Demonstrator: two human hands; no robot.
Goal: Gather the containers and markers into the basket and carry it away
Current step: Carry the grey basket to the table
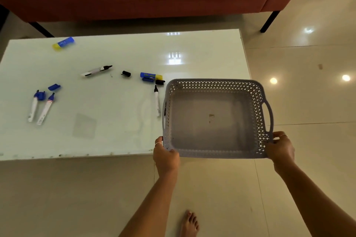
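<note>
Foot point(189, 224): bare, on the tiled floor point(308, 102), nearest the lens.
Left hand point(165, 155): fingers curled round the near left corner of the basket point(215, 119), thumb over the rim.
Right hand point(280, 147): pinching the basket's near right corner, just below its side handle.
Basket: grey plastic, lattice walls, solid floor, nothing inside; long axis runs left to right; overlaps the right end of the table point(119, 48).
Black marker point(157, 100): just left of the basket, uncapped, tip pointing away.
Second black marker point(96, 71): further left, tip pointing right.
Blue markers point(40, 108): far left of the basket, side by side, uncapped, tips pointing away.
Blue-and-yellow containers point(151, 76): one at the basket's far left corner, another far across the table.
Writing: none legible.
</note>
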